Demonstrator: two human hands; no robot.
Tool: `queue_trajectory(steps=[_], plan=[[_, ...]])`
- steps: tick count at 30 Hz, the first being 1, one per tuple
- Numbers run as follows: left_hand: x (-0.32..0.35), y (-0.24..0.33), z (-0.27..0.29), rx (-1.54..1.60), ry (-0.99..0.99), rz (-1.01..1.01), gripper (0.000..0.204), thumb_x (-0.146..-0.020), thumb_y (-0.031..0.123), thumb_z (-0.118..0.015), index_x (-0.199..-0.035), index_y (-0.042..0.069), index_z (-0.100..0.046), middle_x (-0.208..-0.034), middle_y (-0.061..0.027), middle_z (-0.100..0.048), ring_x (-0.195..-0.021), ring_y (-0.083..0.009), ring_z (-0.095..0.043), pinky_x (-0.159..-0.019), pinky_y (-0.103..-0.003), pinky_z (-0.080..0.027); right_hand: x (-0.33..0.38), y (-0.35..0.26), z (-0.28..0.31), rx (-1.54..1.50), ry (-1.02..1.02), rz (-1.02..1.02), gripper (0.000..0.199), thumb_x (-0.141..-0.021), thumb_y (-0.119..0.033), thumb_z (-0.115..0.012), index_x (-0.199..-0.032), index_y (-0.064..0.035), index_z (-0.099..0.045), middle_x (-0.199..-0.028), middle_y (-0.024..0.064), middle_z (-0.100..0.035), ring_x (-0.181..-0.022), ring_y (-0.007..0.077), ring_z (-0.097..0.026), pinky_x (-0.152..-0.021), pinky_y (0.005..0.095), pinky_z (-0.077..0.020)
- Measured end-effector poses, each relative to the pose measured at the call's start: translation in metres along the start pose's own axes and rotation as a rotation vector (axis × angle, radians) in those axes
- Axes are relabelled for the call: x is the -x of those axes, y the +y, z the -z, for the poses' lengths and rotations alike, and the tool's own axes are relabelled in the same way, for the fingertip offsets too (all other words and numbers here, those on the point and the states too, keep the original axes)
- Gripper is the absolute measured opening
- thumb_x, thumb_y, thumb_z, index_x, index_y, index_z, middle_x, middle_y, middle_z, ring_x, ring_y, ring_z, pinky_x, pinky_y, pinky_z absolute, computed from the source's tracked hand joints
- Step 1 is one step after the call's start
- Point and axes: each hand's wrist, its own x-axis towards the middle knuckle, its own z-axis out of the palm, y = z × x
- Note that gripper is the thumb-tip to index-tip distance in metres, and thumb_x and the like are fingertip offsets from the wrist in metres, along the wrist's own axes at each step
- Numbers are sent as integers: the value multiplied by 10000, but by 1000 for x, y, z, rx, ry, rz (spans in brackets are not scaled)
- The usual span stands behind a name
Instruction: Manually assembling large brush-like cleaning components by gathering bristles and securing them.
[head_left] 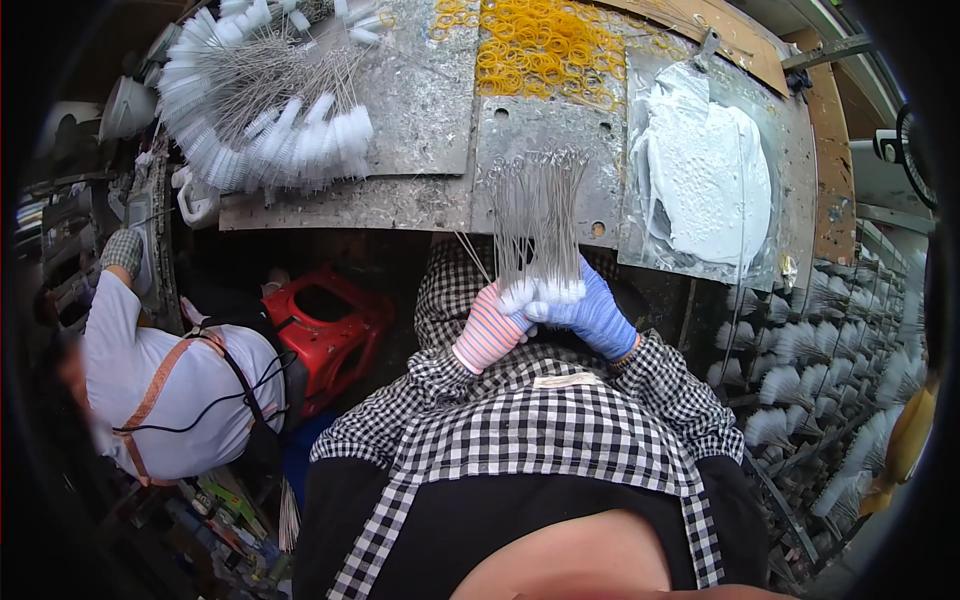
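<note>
Wire brushes (540, 240) in the curled grip of left hand (490, 325) and right hand (601, 312), both inward-angled

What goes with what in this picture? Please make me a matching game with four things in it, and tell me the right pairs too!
Things:
1. The left hand
2. The right hand
3. The small rings
4. The held brushes

Clues:
A. Wears a blue glove
B. Gripped in both hands, with white bristles at the lower end
C. Wears a pink striped glove
D. Yellow, heaped on the bench

Right pairs: 1-C, 2-A, 3-D, 4-B.
</note>
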Motion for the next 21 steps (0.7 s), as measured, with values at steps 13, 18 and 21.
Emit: queue_trajectory(steps=[13, 18, 21], plan=[[83, 96, 126, -846, 354, -448, 181, -911, 112, -682, -1058, 14, -721, -965, -62, -759, -869, -164, -719, -771, -281, -545, 72, -13, 50, 874, 410, 416, 590, -784, 14, -771, -1321, -14, -527, -1086, 66, -685, -966, 140, -669, -884, 295, -547], [114, 155, 131, -648, 718, -435, 197, -908, 160, -733, -1068, 46, -715, -793, 25, -689, -575, -20, -526, -529, -202, -416, 85, -56, 41, 328, 616, 324, 498, -778, -80, -808, -1225, 13, -611, -1098, 86, -696, -978, 175, -691, -884, 308, -557], [70, 186, 139, -509, 740, -841, 232, -886, 165, -753, -1086, 53, -712, -841, -26, -721, -647, -76, -616, -604, -240, -481, 61, -54, 2, 864, 322, 487, 488, -769, -118, -822, -1203, -13, -627, -1029, 66, -712, -939, 165, -689, -895, 315, -551]])
